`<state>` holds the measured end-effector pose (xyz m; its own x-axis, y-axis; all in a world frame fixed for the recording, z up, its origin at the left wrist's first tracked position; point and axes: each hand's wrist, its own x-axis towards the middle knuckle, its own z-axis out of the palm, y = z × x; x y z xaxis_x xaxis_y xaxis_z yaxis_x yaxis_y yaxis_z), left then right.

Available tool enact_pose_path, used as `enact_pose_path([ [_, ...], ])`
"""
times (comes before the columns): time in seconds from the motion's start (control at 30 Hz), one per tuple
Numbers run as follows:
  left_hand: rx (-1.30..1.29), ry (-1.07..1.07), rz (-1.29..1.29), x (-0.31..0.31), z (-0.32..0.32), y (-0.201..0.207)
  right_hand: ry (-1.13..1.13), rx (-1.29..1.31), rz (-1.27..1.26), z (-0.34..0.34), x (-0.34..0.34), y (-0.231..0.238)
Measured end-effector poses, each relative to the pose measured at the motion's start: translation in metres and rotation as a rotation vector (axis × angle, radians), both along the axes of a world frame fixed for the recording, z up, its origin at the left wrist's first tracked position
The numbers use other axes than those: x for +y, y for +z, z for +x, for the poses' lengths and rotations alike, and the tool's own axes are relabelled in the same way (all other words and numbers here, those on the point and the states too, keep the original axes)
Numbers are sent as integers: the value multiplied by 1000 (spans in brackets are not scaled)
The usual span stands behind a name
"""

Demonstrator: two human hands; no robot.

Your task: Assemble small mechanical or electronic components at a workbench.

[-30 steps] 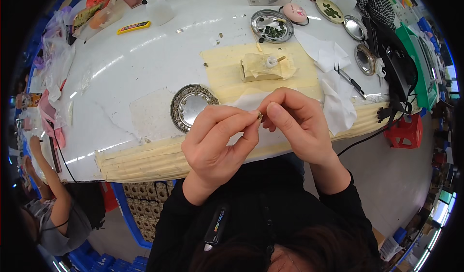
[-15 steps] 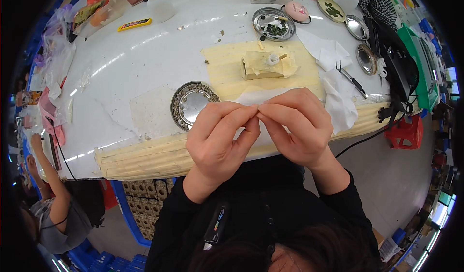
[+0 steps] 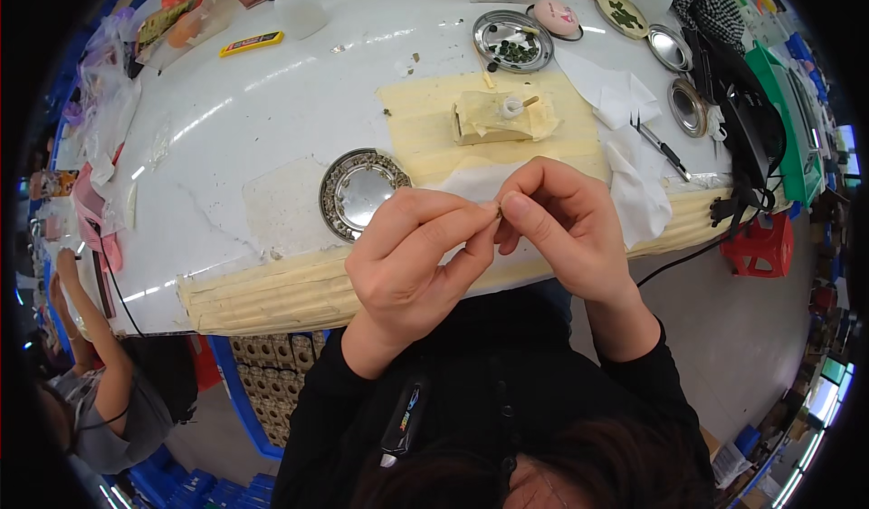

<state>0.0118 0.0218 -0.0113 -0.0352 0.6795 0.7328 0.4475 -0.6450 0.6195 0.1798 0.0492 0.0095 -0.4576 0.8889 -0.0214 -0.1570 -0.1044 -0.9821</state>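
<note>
My left hand (image 3: 418, 254) and my right hand (image 3: 568, 228) meet fingertip to fingertip above the near edge of the table. Between them is a tiny dark piece (image 3: 499, 211), pinched by both; its kind is too small to make out. Left of my hands stands a round metal dish (image 3: 360, 197) with many small greyish pieces round its rim. Beyond my fingers, a taped block (image 3: 484, 129) bears a small white cup with a stick in it. White tissue (image 3: 471, 181) lies partly hidden under my hands.
A metal plate (image 3: 514, 41) of dark green bits sits at the back. On the right are crumpled tissues (image 3: 636, 192), tweezers (image 3: 660, 147) and two metal dishes. A yellow box (image 3: 252, 44) and a white bottle (image 3: 301, 11) stand far left. Another person's arm (image 3: 98, 314) shows at the left.
My right hand has turned, its thumb now facing up, and the small dark piece shows between the fingertips. My left hand has barely moved.
</note>
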Motion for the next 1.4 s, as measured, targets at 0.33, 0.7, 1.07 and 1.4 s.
enact_pose_path([
  [0.33, -11, -14, -84, -2, 2, 5, -87, -126, 178, 0, -2, -3],
  [0.7, -53, -130, -30, -4, -5, 4, 125, 187, -208, 3, -1, 1],
  [1.07, 110, 27, 86, -5, -1, 2, -166, 22, 234, -5, -13, -6],
  [1.4, 142, 24, 81, -5, 3, 1, -239, -112, 460, -1, -11, -10],
])
